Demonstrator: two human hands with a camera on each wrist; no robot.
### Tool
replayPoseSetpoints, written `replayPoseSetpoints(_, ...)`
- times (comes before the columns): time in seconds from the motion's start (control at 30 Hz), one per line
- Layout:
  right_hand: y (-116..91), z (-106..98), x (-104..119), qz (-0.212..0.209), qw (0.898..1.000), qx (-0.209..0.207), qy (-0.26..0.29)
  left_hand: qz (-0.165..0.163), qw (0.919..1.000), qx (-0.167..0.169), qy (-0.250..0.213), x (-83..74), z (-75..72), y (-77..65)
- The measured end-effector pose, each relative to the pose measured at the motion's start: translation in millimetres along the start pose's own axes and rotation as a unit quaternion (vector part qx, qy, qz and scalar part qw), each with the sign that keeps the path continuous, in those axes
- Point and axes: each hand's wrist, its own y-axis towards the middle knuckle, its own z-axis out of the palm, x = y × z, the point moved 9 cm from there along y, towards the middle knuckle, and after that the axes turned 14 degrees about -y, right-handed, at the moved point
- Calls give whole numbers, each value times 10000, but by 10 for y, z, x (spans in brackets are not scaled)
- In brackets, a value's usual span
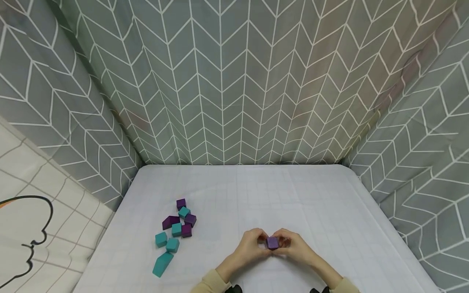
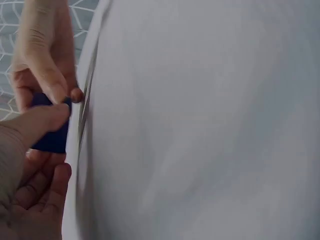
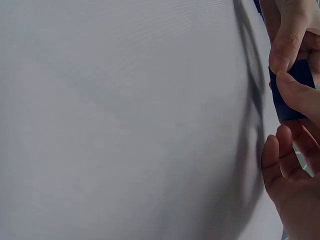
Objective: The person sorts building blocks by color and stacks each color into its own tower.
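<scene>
Near the front of the white table, both hands meet around one purple cube [image 1: 272, 243]. The left hand [image 1: 253, 244] pinches it from the left, thumb toward the front side. From the right, the right hand [image 1: 294, 246] pinches the same block. In the left wrist view the block [image 2: 52, 135] looks dark blue, with both thumbs pressed on its near face and the fingers behind. The right wrist view shows the block [image 3: 290, 102] likewise between the two thumbs and fingers, the thumb tips almost touching.
On the left of the white table [image 1: 293, 195] lies a loose cluster of purple and teal blocks. It includes a teal angled block [image 1: 162, 263], a purple angled block [image 1: 170, 221] and several cubes, one a teal cube [image 1: 161, 239]. Patterned grey curtains [image 1: 234, 81] surround the table.
</scene>
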Motion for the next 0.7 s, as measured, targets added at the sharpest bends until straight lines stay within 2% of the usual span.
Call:
replayPoseSetpoints(0.17, -46, 79, -163, 12, 9996, -217, 197, -119, 9999, -76, -7, 135, 49, -24)
replayPoseSetpoints(0.4, -144, 162, -171, -135, 9985, -441, 291, -64, 9997, -210, 49, 168, 76, -143)
replayPoseSetpoints(0.53, -146, 152, -155, -217, 9980, -535, 261, 94, 9994, -321, 120, 147, 72, -159)
replayPoseSetpoints(0.7, -98, 107, -155, -344, 9974, -600, 197, 352, 9979, -435, 318, 110, 45, -102)
